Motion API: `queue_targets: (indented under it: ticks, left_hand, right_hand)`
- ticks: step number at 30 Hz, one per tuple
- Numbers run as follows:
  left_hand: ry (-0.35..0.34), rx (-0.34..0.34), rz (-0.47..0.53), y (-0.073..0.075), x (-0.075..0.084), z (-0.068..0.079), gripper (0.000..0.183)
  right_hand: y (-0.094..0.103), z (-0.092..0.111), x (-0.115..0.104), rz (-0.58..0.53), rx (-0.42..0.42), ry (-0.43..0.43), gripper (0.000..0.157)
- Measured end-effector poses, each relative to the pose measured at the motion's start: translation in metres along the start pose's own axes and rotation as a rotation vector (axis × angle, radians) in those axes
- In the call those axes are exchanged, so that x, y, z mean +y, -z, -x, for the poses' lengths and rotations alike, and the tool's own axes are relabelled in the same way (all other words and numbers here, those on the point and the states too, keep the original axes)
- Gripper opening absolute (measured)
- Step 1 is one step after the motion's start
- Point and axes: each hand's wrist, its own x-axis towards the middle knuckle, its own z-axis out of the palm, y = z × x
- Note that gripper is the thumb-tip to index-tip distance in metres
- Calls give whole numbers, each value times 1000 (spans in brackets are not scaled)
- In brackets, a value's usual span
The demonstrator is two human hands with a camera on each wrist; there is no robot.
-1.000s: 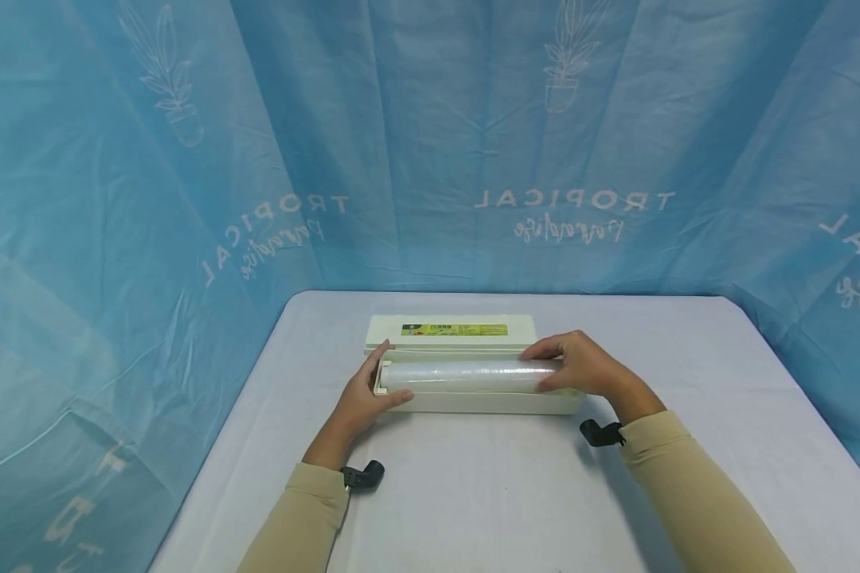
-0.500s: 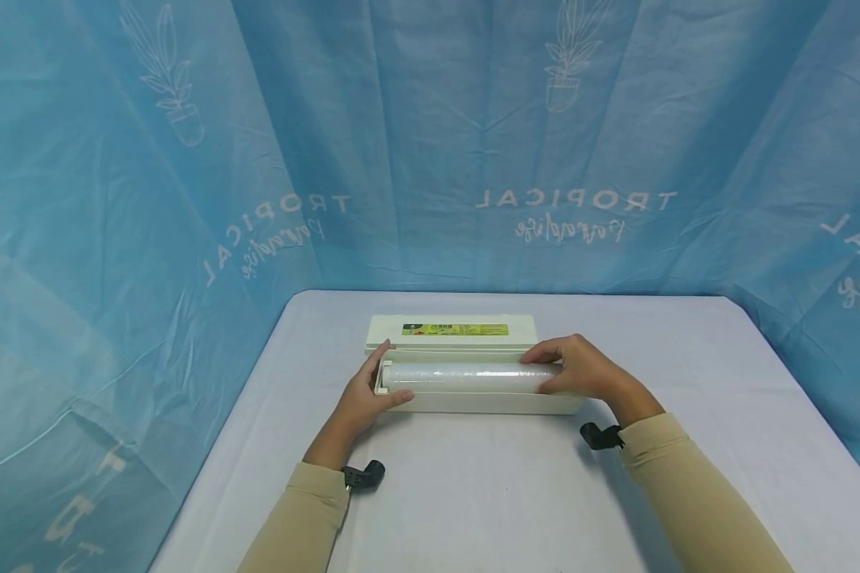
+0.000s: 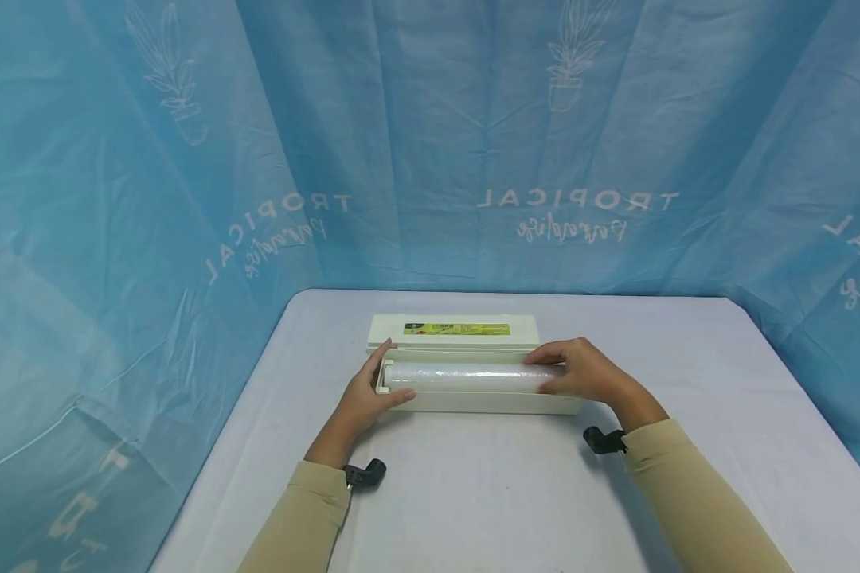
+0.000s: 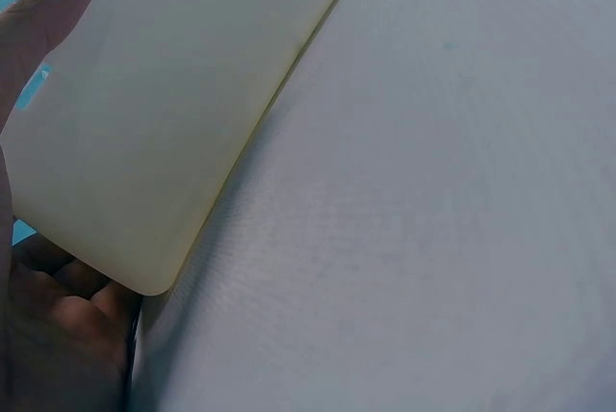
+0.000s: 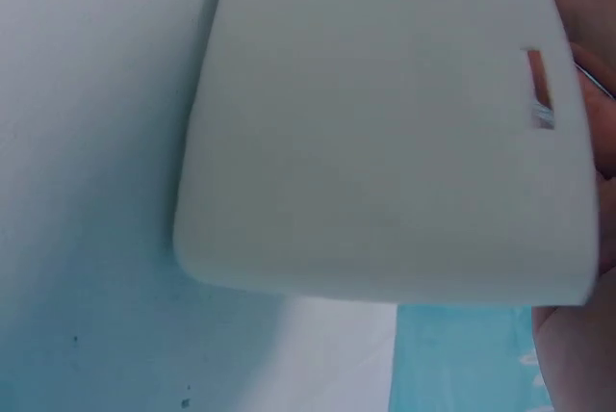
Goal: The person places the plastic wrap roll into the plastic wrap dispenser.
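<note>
A long cream plastic box [image 3: 487, 403] lies across the table with its top uncovered. Inside it is a shiny roll of plastic wrap [image 3: 466, 374]. My left hand [image 3: 361, 398] grips the box's left end, thumb over the front wall and fingers behind. From above, my right hand [image 3: 580, 368] holds the right end of the roll, which its fingers hide. In the left wrist view the thumb [image 4: 58, 12] lies against the box's front wall [image 4: 164, 114]. The box's end wall [image 5: 375, 142], with a small slot, fills much of the right wrist view.
Behind the box is its cream lid [image 3: 380, 330], bearing a green and yellow label [image 3: 456, 329]. A white cloth covers the table [image 3: 487, 493]. Blue printed curtains [image 3: 430, 143] hang along the back and sides.
My right hand has sunk slightly, and the right end of the roll sits a little lower in the box. The left hand keeps its place on the box's end.
</note>
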Motion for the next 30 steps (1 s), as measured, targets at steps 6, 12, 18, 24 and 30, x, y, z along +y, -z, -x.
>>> queue_targets:
  ticks: [6,12,18,24,30]
  left_hand:
    - [5,3,-9,-1,0,-1,111]
    - [6,-3,-8,-1,1,-2,110]
    - [-1,-5,-2,-1,1,-2,111]
    - [10,-9,24,-1,-2,-1,112]
    - [4,3,2,0,-1,0,112]
  right_hand:
    - [7,10,1,-35,100,-22,38]
    - [1,30,10,-64,412,3,34]
    - [-12,44,30,-246,569,-57,68]
    - [-23,46,41,-296,478,-104,88]
    - [-27,44,41,-296,460,-115,96]
